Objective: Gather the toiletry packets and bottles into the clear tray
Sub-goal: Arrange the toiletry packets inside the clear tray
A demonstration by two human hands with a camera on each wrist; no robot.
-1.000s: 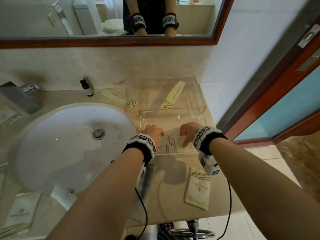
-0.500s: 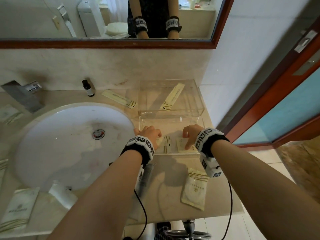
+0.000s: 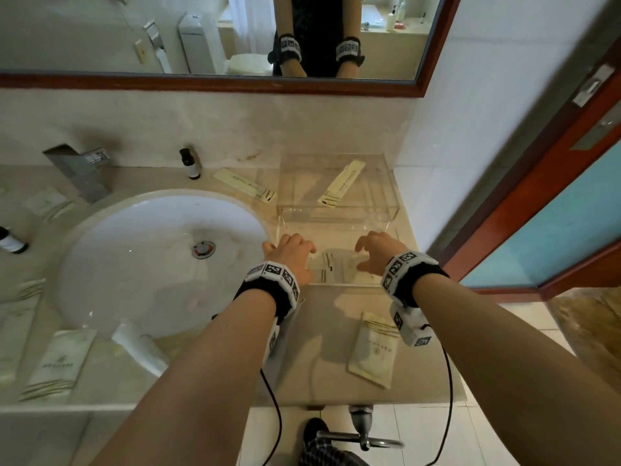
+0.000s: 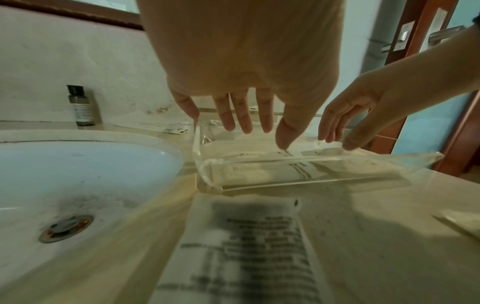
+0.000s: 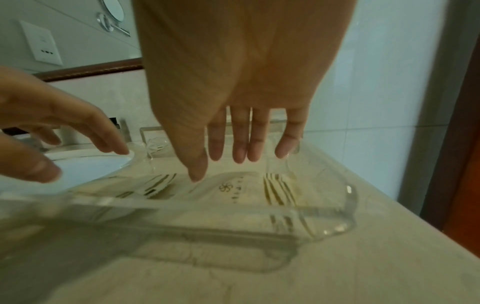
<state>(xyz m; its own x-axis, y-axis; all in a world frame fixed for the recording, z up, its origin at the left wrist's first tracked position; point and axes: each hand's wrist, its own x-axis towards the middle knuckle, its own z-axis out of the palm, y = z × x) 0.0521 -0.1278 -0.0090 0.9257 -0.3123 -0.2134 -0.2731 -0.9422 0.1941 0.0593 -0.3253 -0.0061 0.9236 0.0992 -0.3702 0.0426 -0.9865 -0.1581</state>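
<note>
The clear tray [image 3: 339, 283] sits on the counter right of the sink, with two cream packets [image 3: 324, 264] lying flat inside. My left hand [image 3: 290, 245] hovers over the tray's left end with fingers spread and holds nothing. My right hand [image 3: 373, 245] hovers over the right end, also spread and empty. In the left wrist view the fingers [image 4: 244, 119] point down at the tray [image 4: 311, 174]. The right wrist view shows straight fingers [image 5: 240, 148] above the striped packets [image 5: 233, 189]. A dark bottle [image 3: 190, 164] stands at the back wall.
A second clear box [image 3: 386, 183] behind the tray holds a long packet [image 3: 341, 188]; another long packet [image 3: 245, 190] lies left of it. A packet [image 3: 374, 351], a white tube [image 3: 139, 348], more packets [image 3: 58, 364] and a bottle [image 3: 11, 243] surround the sink [image 3: 134, 257]. The faucet [image 3: 80, 173] stands back left.
Both hands have lifted off the packets in the tray, and their fingers have gone from curled down to spread. The packets stay in the tray.
</note>
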